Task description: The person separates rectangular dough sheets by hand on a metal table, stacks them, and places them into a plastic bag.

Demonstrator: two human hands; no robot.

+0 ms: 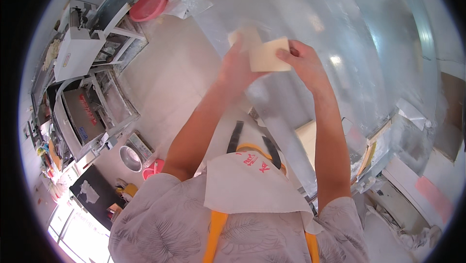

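Note:
In front of my apron [251, 186], both hands are raised over the edge of a grey, flour-streaked worktop [291, 95]. My right hand [305, 62] pinches a flat, square, pale yellow piece [267, 57], possibly a dough sheet, by its right edge, thumb on top. Close beside it, my left hand [236, 68] is blurred. Its thumb lies over a second pale yellow piece [249, 37], and some of its fingers show below the square. The right-hand piece overlaps part of the second one. Whether the two touch is unclear through the haze.
A pale slab [307, 139] lies by my right forearm. On the left stand a white machine [78, 53] and a metal-framed stand holding a box [82, 115]. A pink basin [149, 4] sits at upper left. A metal bowl [130, 157] and red container [153, 168] are lower left.

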